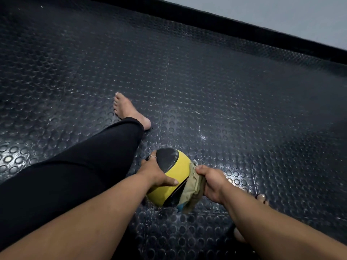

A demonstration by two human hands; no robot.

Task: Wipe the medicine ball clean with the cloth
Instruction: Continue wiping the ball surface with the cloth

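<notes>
A yellow and black medicine ball (175, 172) rests on the studded rubber floor (206, 91) in front of me. My left hand (155, 173) grips its left side, thumb across the yellow band, a ring on one finger. My right hand (212, 182) is closed on a crumpled beige cloth (193, 192), which is pressed against the ball's right side. A bit of blue shows under the cloth at the ball's lower edge.
My left leg in black trousers (84, 166) stretches forward left of the ball, bare foot (127, 111) on the floor. The toes of my other foot (262, 198) show behind my right forearm. A black skirting and grey wall (281, 15) run along the far right.
</notes>
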